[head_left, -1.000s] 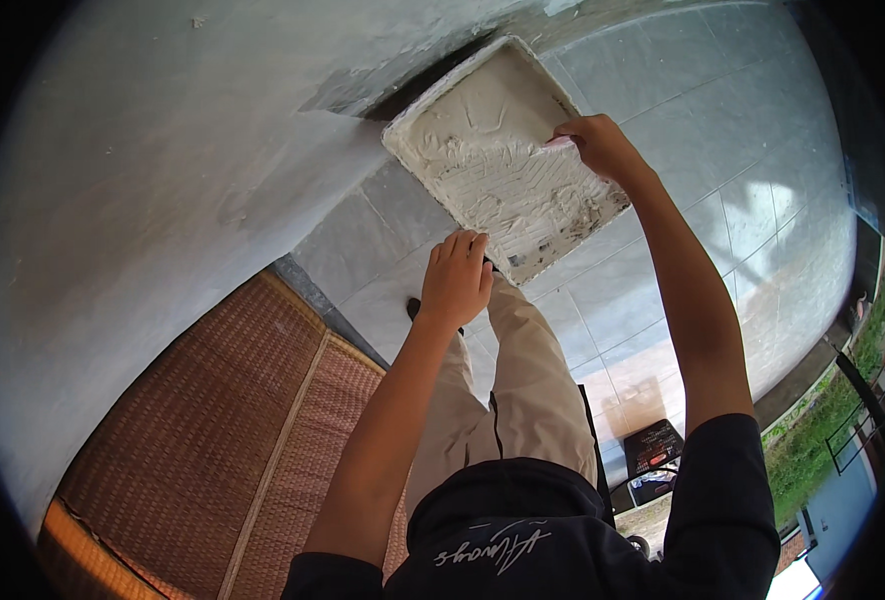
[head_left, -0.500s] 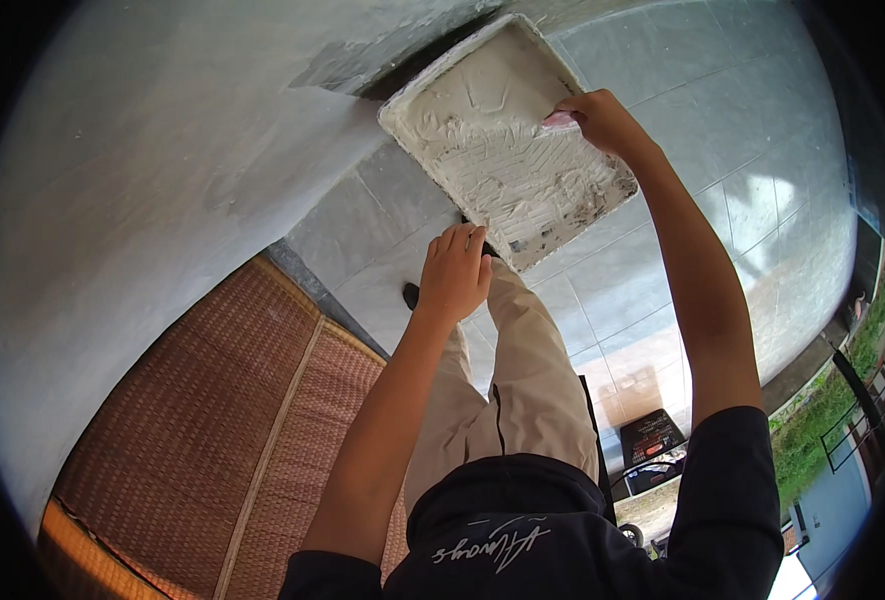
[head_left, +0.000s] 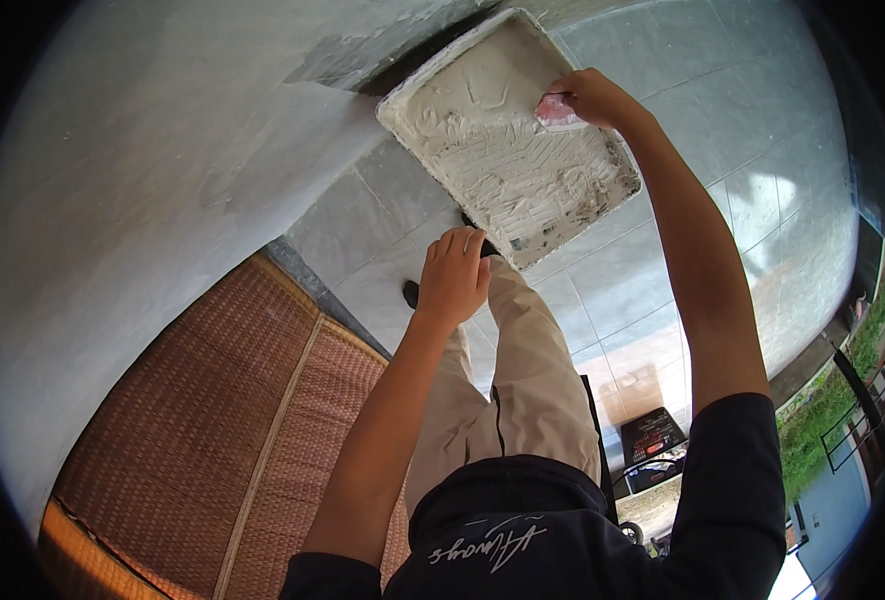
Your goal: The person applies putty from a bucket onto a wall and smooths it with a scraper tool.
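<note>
A rectangular tray (head_left: 425, 188) at the upper middle holds a smoothed and ridged layer of thick, wet, grey-beige paste (head_left: 483, 130). Over the tray's right side, my right hand (head_left: 595, 98) is closed on a thin pink-and-white piece (head_left: 560, 113), whose lower edge points toward the paste. Whether that edge touches the paste I cannot tell. My left hand (head_left: 455, 275) lies palm down at my knee, near the tray's closest corner, with fingers loosely extended and nothing visible in it.
A plastered grey wall (head_left: 163, 150) rises on the left. Below it lies a brown woven mat (head_left: 213, 380). Grey tiles (head_left: 753, 130) cover the floor around the tray. A dark box-like object (head_left: 653, 437) stands at lower right, with grass (head_left: 813, 440) beyond.
My right hand has shifted slightly up and left over the tray. The pink-and-white piece has turned, showing more of its flat face. My left hand has stayed at the knee.
</note>
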`<state>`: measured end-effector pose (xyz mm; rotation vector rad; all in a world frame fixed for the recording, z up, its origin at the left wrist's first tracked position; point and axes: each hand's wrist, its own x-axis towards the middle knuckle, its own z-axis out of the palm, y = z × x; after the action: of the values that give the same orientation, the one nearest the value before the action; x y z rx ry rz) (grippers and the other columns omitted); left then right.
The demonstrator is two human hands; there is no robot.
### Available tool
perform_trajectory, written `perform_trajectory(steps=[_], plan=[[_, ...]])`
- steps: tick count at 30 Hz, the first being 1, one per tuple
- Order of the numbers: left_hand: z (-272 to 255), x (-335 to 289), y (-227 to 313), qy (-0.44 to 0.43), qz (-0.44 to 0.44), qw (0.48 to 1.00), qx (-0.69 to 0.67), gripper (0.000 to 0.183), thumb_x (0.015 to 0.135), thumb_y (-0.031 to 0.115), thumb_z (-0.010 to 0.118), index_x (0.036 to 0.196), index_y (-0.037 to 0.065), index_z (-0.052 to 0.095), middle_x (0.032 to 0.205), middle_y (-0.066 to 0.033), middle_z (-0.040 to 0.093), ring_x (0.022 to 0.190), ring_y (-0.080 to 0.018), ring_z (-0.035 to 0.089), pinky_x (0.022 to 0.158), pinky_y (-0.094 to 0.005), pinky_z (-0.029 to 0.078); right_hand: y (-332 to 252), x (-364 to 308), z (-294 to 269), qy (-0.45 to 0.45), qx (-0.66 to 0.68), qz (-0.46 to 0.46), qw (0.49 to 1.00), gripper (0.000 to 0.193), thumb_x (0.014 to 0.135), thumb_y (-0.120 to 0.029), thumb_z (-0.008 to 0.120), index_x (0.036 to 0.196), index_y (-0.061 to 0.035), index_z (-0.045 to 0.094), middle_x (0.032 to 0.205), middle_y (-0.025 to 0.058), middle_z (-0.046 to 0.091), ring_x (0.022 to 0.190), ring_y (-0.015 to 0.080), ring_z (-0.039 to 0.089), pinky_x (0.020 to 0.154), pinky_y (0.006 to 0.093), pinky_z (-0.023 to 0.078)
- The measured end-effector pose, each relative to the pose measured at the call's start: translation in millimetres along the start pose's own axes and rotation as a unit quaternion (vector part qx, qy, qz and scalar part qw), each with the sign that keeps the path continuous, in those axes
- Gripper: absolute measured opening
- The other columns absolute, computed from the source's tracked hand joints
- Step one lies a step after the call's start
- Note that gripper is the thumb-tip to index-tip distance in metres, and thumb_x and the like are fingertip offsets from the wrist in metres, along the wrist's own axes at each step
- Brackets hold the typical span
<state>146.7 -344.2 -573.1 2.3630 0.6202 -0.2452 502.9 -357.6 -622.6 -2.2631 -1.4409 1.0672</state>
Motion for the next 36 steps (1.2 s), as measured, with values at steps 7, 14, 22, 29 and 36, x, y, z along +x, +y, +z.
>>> perform_trajectory(steps=[7, 14, 22, 29, 36], plan=[[-1.4, -3.7, -1.9, -0.006, -0.007, 1.000, -0.001, 0.041, 0.088, 0.013, 0.060, 0.126, 0.002, 0.050, 0.126, -0.0146, 0.055, 0.121, -0.0329, 0.049, 0.101, -0.0460, 0.038, -3.4, -0.5, 3.3, -0.051, -0.010, -0.009, 0.999, 0.030, 0.081, 0.003, 0.057, 0.106, -0.0052, 0.071, 0.094, 0.0165, 0.071, 0.085, 0.0318, 0.068, 0.078, 0.0373, 0.052], [-3.7, -5.7, -3.6, -0.005, -0.009, 1.000, 0.000, 0.042, 0.087, 0.012, 0.060, 0.126, 0.001, 0.050, 0.126, -0.0150, 0.055, 0.122, -0.0332, 0.048, 0.102, -0.0462, 0.038, -3.0, -12.7, 4.6, -0.051, 0.027, 0.015, 0.998, 0.037, 0.079, 0.004, 0.056, 0.109, -0.0099, 0.072, 0.098, 0.0168, 0.071, 0.089, 0.0335, 0.068, 0.079, 0.0392, 0.052], [-4.7, -7.6, -9.4, 0.018, -0.003, 1.000, 0.003, 0.042, 0.086, 0.012, 0.061, 0.126, 0.002, 0.050, 0.125, -0.0154, 0.055, 0.121, -0.0336, 0.049, 0.101, -0.0463, 0.038, -23.8, -5.5, -0.5, 0.035, 0.026, -0.055, 0.998, 0.028, 0.083, 0.003, 0.058, 0.106, -0.0066, 0.072, 0.096, 0.0168, 0.071, 0.086, 0.0335, 0.067, 0.079, 0.0381, 0.052], [-3.5, -13.6, -9.6, 0.008, -0.008, 1.000, 0.004, 0.041, 0.086, 0.011, 0.061, 0.125, 0.002, 0.051, 0.125, -0.0148, 0.055, 0.120, -0.0331, 0.050, 0.100, -0.0460, 0.039, -19.9, -5.2, 9.9, 0.031, 0.011, -0.059, 0.998, 0.029, 0.082, 0.004, 0.058, 0.106, -0.0069, 0.072, 0.096, 0.0157, 0.072, 0.085, 0.0328, 0.067, 0.078, 0.0376, 0.052], [-2.6, -17.6, -12.9, 0.015, -0.010, 1.000, 0.012, 0.041, 0.085, 0.011, 0.061, 0.124, 0.002, 0.051, 0.125, -0.0142, 0.055, 0.119, -0.0328, 0.050, 0.098, -0.0459, 0.040, -25.5, -4.2, 8.0, 0.045, 0.028, -0.045, 0.998, 0.030, 0.083, 0.006, 0.057, 0.106, -0.0064, 0.072, 0.095, 0.0164, 0.072, 0.083, 0.0320, 0.068, 0.076, 0.0370, 0.053]])
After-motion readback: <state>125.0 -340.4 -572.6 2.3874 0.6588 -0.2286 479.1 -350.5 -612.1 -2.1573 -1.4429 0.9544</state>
